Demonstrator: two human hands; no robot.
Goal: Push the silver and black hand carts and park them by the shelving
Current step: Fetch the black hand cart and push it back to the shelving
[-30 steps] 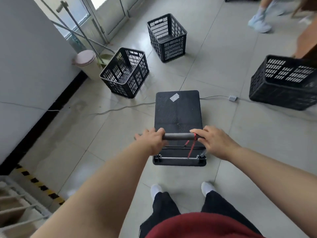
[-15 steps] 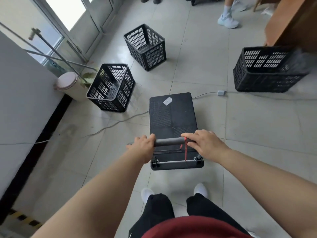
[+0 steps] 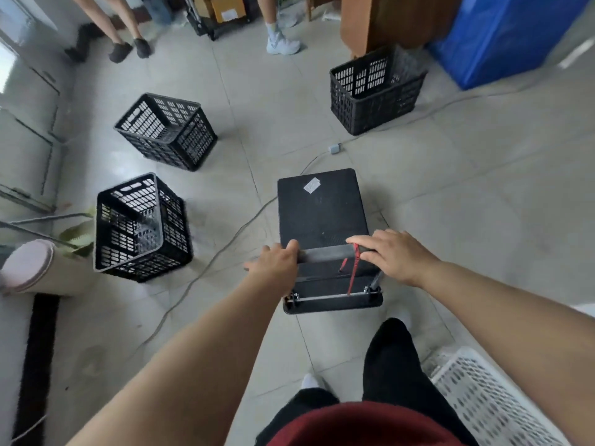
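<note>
On the grey tiled floor [image 3: 467, 194], roughly at its middle, stands the black hand cart [image 3: 322, 210], a flat platform with a small white sticker [image 3: 311, 185] near its far edge. Both of the person's hands are on the cart's dark handle bar [image 3: 325, 253]: the left hand [image 3: 273, 268] wraps its fingers around the bar's left end, and the right hand [image 3: 392, 254] curls over the right end, fingers closed on it. A red strap [image 3: 353, 272] hangs from the bar just beside the right hand, down to the silver rod at the cart's near edge. A thin cable [image 3: 225, 249] runs across the tiles and passes under the cart's far corner. Toward the left side of the floor sit two black crates [image 3: 141, 226], one nearer and tilted, one farther off; a third black crate [image 3: 375, 91] stands well beyond the cart to the right, near a blue bin [image 3: 502, 37]. A white basket [image 3: 492, 403] lies at the near right edge, just beside the person's dark trouser leg. Other people's legs and shoes show along the far edge.
</note>
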